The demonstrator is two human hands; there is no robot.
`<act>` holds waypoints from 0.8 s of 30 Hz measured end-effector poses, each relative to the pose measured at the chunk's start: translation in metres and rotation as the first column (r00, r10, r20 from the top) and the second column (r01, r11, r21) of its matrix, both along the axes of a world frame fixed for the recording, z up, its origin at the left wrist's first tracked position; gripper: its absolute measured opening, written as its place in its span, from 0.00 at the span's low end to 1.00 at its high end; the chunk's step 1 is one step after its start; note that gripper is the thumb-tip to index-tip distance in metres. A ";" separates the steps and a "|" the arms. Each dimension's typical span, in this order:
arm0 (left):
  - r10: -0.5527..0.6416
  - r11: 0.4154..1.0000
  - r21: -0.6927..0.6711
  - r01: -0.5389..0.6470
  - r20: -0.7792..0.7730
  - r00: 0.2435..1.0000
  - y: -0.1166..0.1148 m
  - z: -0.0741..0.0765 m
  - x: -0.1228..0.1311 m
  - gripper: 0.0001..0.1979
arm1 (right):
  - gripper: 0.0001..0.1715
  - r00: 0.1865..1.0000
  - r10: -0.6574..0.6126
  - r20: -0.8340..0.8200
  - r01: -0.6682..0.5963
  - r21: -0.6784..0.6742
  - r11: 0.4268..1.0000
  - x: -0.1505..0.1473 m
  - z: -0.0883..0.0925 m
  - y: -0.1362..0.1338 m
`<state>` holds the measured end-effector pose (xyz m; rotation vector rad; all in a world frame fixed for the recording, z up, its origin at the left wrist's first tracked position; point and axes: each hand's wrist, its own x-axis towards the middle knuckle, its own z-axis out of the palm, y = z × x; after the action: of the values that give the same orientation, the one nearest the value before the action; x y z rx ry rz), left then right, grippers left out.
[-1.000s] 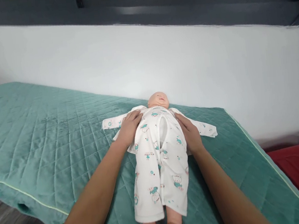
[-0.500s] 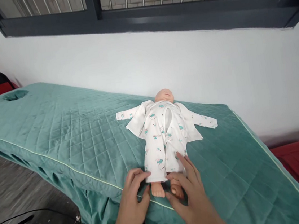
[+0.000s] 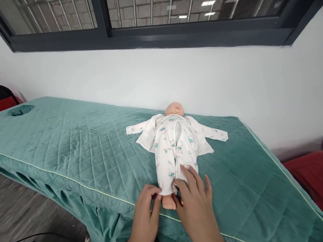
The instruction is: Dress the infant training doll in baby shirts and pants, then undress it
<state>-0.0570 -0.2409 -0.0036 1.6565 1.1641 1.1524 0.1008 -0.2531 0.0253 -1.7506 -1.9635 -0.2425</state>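
My right hand (image 3: 196,207) has shifted inward, now covering one foot of the doll (image 3: 174,108); from afar, I cannot tell whether its grip holds anything. My left hand (image 3: 145,215) pinches the white trousers (image 3: 162,156) at the cuff. Too hard a tug could drag the doll, lying on its back, over the near edge of the green bed (image 3: 94,152) (its toes (image 3: 169,203) lie close). Beyond, more window (image 3: 188,0) shows than before.

Looking forward and down from the person's head, viewing left hand (image 3: 144,217) and right hand (image 3: 198,210) from close by, facing the far wall (image 3: 100,75) and window (image 3: 153,35).
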 end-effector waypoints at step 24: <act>0.204 0.954 0.261 -0.148 -0.199 0.959 -0.007 0.024 0.011 0.10 | 0.18 0.869 0.002 -0.495 -0.022 -0.034 0.999 0.051 -0.003 -0.020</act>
<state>-0.0464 -0.2481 0.0204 1.9406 1.3807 1.2880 0.1520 -0.2726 0.0223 -1.6197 -1.6061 0.2368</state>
